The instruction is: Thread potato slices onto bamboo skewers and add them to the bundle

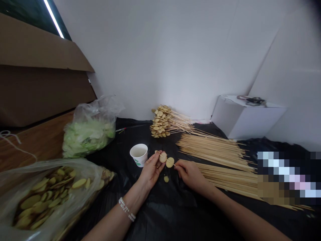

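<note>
My right hand [190,173] pinches a thin bamboo skewer [174,164] that points left. A round potato slice [170,162] sits on it, apart from the fingers of both hands. My left hand [151,170], with a beaded bracelet at the wrist, is closed on another potato slice [163,157] at the skewer's left end. The skewer passes across this slice. Just below, a small loose slice [166,179] lies on the black plastic sheet [160,214]. Behind my left hand stands a white paper cup [139,155].
Finished potato skewers [162,122] are piled by the wall. Bare bamboo skewers [215,150] lie in bundles at right. A bag of potato slices [42,201] and a bag of pale green vegetable pieces [87,134] stand left. A white box [240,117] is back right.
</note>
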{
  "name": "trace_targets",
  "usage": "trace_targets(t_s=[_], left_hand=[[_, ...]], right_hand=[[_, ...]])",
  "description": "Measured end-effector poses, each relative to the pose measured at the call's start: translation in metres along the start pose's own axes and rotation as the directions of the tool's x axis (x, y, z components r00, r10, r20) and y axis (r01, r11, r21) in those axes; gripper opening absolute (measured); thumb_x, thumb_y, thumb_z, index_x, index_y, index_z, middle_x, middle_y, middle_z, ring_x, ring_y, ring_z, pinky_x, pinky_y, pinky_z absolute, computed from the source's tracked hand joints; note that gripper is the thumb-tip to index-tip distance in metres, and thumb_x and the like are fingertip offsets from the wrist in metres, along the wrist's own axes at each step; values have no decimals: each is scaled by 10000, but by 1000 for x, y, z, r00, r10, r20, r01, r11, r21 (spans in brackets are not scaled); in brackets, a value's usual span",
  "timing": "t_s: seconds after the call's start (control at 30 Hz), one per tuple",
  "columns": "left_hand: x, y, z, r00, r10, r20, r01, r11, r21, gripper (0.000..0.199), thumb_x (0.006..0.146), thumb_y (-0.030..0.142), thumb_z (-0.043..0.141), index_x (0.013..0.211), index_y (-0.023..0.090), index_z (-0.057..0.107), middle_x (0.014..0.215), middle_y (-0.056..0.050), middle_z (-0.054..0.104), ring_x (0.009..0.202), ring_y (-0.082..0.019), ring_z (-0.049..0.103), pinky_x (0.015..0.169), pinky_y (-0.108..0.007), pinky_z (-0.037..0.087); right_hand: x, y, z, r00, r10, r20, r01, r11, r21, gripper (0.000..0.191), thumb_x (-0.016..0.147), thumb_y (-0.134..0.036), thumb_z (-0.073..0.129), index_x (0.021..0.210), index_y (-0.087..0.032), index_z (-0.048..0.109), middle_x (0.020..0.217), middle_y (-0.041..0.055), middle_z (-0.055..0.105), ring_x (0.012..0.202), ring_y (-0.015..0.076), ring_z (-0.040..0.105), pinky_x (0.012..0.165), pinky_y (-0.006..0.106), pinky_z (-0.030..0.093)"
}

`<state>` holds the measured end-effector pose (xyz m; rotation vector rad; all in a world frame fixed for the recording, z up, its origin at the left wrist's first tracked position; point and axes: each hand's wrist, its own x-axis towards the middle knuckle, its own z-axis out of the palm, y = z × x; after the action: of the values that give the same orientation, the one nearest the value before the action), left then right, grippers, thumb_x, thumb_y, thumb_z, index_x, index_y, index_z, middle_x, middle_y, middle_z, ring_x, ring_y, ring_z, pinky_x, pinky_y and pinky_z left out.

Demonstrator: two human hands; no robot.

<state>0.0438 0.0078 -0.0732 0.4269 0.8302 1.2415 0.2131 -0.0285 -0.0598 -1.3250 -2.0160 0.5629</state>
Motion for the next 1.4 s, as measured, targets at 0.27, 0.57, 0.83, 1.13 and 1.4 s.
trace_targets(t_s=[0.27,0.57,0.83,1.13,1.4], left_hand=[[-4,0,0,998,-40,52,40,999,-5,180,696,91,717,776,172,578,947,-26,674,779,-110,643,702,-213,510],[-2,2,0,992,-103,74,105,994,-24,142,730,70,648,818,160,584,881,-47,673,745,-115,639,683,-215,513],[-1,2,-2,990,-109,84,107,994,21,137,733,82,661,820,154,585,846,-44,672,701,-98,630,657,-202,510],[-2,2,1,994,-92,64,92,996,0,169,728,41,661,799,165,571,838,-16,655,693,-88,626,646,-196,518],[-2,1,2,999,-32,11,32,999,-10,208,719,-7,655,795,169,573,847,-13,647,731,-85,633,668,-187,520]], right_hand=[[0,1,-3,1000,30,-8,-29,998,54,215,860,-192,459,692,-184,594,572,-16,582,550,121,524,572,217,341],[2,5,-6,998,68,-16,-66,996,67,227,860,-210,461,676,-185,591,567,-12,583,550,123,526,570,216,345],[1,7,-4,1000,1,-28,-1,1000,-15,223,869,-192,446,710,-185,602,610,-6,605,561,120,529,578,218,333],[1,7,-4,1000,-21,-3,21,997,-75,230,877,-182,433,741,-181,618,672,14,638,608,131,550,592,227,323],[0,6,-4,1000,-9,0,9,997,-73,229,878,-183,431,757,-186,625,701,14,651,635,136,566,602,224,334]])
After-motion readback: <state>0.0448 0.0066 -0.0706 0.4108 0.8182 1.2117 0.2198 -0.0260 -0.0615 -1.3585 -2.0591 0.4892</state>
